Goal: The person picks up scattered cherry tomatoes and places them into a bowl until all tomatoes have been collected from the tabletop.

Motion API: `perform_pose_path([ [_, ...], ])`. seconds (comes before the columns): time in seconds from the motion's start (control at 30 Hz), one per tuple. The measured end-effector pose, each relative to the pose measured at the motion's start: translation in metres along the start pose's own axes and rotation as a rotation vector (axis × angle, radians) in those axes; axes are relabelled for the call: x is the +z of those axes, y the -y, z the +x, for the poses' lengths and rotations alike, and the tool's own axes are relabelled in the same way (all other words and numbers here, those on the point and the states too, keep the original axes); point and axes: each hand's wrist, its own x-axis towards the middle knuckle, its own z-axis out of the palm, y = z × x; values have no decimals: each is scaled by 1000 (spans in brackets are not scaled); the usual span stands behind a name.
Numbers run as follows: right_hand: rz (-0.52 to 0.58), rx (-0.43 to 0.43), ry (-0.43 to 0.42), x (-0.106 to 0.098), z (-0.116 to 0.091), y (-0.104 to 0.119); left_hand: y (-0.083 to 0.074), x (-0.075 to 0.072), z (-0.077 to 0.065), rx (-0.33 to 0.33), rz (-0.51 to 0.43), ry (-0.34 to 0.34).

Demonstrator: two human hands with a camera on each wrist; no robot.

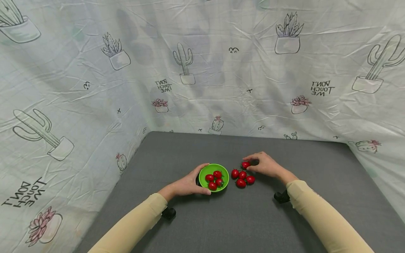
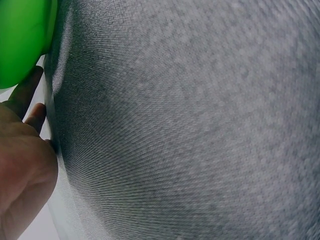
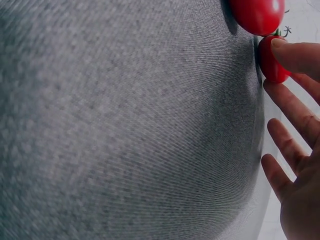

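My left hand (image 1: 187,183) holds a green bowl (image 1: 213,166) from its left side, fingers at the far rim and thumb at the near rim. Several red cherry tomatoes (image 1: 212,185) lie inside the bowl. In the left wrist view the bowl's outer wall (image 2: 20,40) shows just beyond the fingers. To the right of the bowl, my right hand (image 1: 265,165) pinches one cherry tomato (image 1: 245,164) between thumb and fingers. The right wrist view shows the thumb on this tomato (image 3: 270,62), its green stem end facing a neighbouring tomato (image 3: 259,15).
Between the bowl and the right hand, several loose cherry tomatoes (image 1: 241,183) sit close together on the dark grey table (image 1: 221,221). Behind and to the left hangs a pale curtain (image 1: 215,70) printed with cacti.
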Motion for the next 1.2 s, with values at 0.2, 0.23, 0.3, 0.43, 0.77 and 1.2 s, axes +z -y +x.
perform_pose_path([
  [0.2,-3,6,4,-1,5,-1,0,-1,1,-7,-3,-8],
  [0.23,-8,7,5,-1,6,-1,0,-2,1,-8,-3,-9],
  [0.3,-10,16,10,-2,8,-1,-1,-2,1,-9,-2,-11],
  [0.43,-6,21,19,-4,10,-2,-1,-3,1,-13,-3,-15],
  [0.77,18,12,29,-9,12,-2,-3,-5,3,-29,-13,-25],
  [1.2,-7,-9,31,-16,19,-1,-4,-8,4,-26,-15,-34],
])
